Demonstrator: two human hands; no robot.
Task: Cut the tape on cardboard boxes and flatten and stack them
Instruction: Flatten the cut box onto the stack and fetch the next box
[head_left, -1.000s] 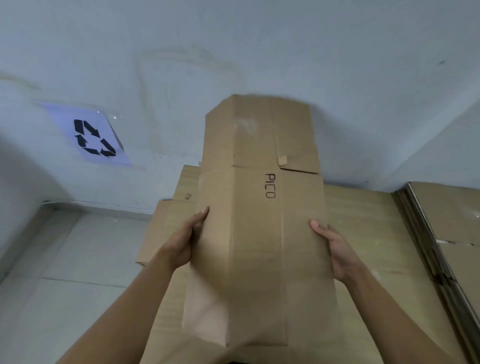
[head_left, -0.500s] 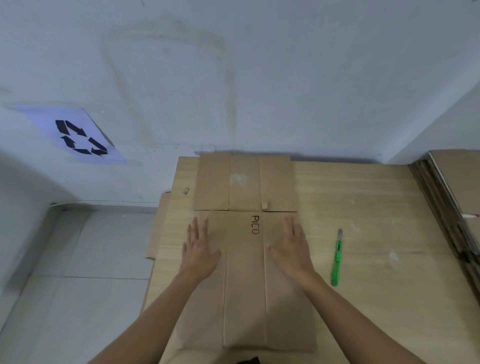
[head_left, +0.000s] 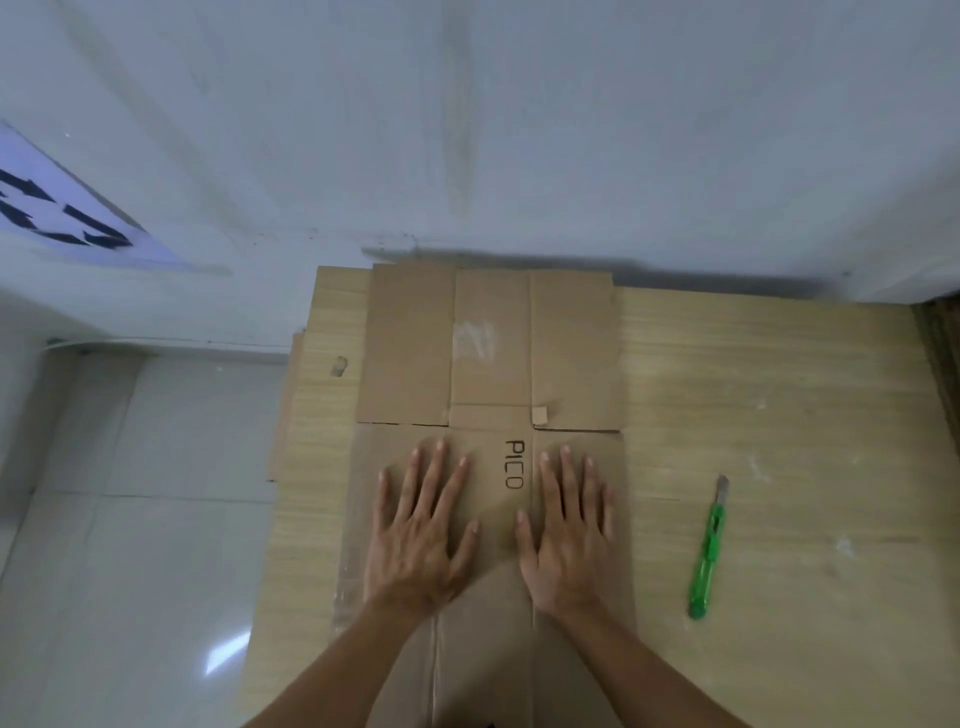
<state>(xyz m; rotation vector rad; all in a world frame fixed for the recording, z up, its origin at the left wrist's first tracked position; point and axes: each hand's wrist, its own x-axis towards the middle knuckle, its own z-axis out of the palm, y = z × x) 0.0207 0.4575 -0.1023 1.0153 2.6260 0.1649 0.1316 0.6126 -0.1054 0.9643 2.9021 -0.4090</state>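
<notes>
— Two hands on it, right?
— Yes, left hand and right hand lie palm-down on the flattened cardboard box. Fingers are straight and spread, with the "PICO" lettering between them.
— Box location?
— Flat on the wooden table, left part, far flaps reaching the wall.
— Knife?
— On the table lies the green utility knife, right of the right hand, apart from the box, blade end pointing away.
— Farther out?
— One small cardboard scrap left of the flaps. More cardboard beside the table's left edge. At the far right edge, stacked cardboard. Then a recycling sign on the wall, left.
</notes>
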